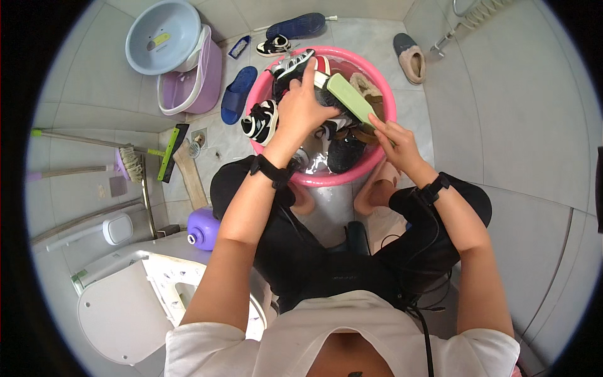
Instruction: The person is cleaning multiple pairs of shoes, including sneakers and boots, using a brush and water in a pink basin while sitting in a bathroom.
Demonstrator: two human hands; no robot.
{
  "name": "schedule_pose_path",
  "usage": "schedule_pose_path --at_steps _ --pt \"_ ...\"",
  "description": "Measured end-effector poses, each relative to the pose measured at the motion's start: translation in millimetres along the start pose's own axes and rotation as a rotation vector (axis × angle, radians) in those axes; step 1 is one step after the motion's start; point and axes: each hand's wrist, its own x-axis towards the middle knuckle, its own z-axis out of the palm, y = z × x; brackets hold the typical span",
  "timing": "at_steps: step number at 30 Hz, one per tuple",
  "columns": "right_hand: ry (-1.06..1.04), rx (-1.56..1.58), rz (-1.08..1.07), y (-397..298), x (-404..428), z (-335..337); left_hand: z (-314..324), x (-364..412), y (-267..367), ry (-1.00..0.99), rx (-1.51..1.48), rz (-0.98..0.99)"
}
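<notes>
A pink plastic basin point(392, 101) holds water and several shoes in front of me. My right hand point(398, 143) grips the lower end of a green scrubbing brush point(351, 98), whose dark bristles lie against a shoe. My left hand point(304, 106) is spread around that dark shoe with a pale sole edge point(321, 79); the hand covers much of it. A grey and black sneaker point(293, 65) is beside my left fingers. A black-and-white sneaker point(261, 121) rests at the basin's left rim. A black shoe point(346, 153) sits in the water, and a fleece-lined shoe point(365, 86) at the right.
Blue slippers point(239, 95) and a small black-and-white sneaker point(274, 45) lie on the tiled floor. A fleece-lined slipper point(412, 63) is at the right wall. Left stand a purple bucket point(207, 87), a light-blue basin point(176, 21), a green squeegee point(170, 153) and a purple bottle point(203, 228).
</notes>
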Motion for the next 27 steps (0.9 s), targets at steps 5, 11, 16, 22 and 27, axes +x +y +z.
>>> schedule_pose_path --at_steps 5,11,16,22,27 --pt "-0.057 0.084 0.072 19 -11 11 -7 3 -24 -0.100 -0.062 -0.031" --pt "0.069 0.248 0.142 -10 17 4 -6 -2 -20 -0.119 -0.154 -0.125" --pt "0.068 0.515 0.175 -41 38 21 -3 -19 2 -0.079 -0.056 -0.058" --pt "0.095 0.300 0.247 24 -15 31 -4 -15 -9 -0.118 -0.079 -0.125" --pt "-0.039 0.289 0.575 41 -20 27 0 -17 -7 -0.070 -0.122 -0.073"
